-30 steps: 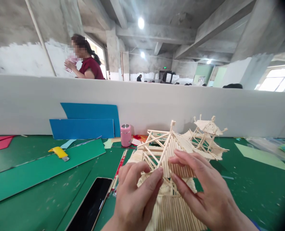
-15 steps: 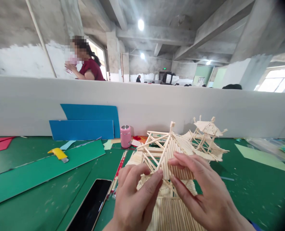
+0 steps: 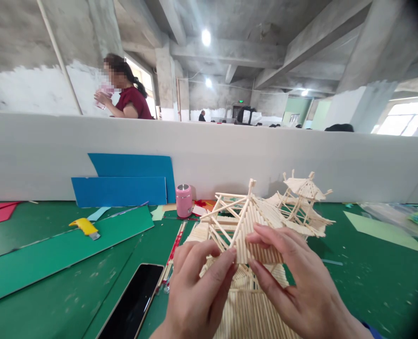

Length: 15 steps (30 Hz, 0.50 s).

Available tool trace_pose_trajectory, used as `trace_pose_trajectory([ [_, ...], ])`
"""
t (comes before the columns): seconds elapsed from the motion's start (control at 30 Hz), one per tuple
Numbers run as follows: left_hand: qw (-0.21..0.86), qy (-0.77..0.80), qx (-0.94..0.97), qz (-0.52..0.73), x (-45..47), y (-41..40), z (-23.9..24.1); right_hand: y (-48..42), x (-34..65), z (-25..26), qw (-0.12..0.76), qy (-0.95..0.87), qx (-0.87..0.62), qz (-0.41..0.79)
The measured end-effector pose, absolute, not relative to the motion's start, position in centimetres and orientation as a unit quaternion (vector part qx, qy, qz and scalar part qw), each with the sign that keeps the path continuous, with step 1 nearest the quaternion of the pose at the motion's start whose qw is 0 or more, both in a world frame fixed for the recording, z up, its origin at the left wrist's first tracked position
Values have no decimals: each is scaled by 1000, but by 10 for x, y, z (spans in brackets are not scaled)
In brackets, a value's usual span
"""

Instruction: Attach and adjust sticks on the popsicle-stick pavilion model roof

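- since half a second ago almost nothing has shifted: both hands keep their places on the pale wooden stick roof model (image 3: 246,219), and the view has barely moved.
- the left hand (image 3: 198,294) comes up from below the roof model with its back to the camera. its fingers are drawn narrow together, the tips pinched on the stick frame at the left edge of the model's slatted panel.
- the right hand (image 3: 295,287) lies against the roof model's right side, thumb low and fingers spread across the slatted panel, clasping it.
- the roof model stands on the green worktop (image 3: 357,278), its base between the two wrists.
- just behind the roof model, to the right, stands a smaller stick pavilion (image 3: 306,197); whether the two touch cannot be told.
- behind it to the left is a pink cylindrical cup (image 3: 184,200), and beside it on the left a black phone (image 3: 133,303) lies flat.
- farther left of the roof model are a yellow utility knife (image 3: 85,227) and blue sheets (image 3: 124,183) leaning on a white partition (image 3: 35,150).
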<state>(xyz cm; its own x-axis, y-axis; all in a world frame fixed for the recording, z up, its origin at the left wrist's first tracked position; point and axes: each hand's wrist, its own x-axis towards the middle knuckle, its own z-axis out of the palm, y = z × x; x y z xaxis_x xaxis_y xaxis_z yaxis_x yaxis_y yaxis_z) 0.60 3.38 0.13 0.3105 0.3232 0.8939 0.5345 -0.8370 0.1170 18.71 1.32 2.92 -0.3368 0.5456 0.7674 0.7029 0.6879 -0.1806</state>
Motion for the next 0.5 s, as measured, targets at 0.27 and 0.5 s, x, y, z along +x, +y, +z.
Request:
trace_pose_trajectory([
  [0.27,101,-284,-801,-518,8,34,3,12,187,29,430,-814,-381,-90],
  [0.5,105,-289,-791,-529,5,28,6,13,187,28,429,-813,-384,-84],
])
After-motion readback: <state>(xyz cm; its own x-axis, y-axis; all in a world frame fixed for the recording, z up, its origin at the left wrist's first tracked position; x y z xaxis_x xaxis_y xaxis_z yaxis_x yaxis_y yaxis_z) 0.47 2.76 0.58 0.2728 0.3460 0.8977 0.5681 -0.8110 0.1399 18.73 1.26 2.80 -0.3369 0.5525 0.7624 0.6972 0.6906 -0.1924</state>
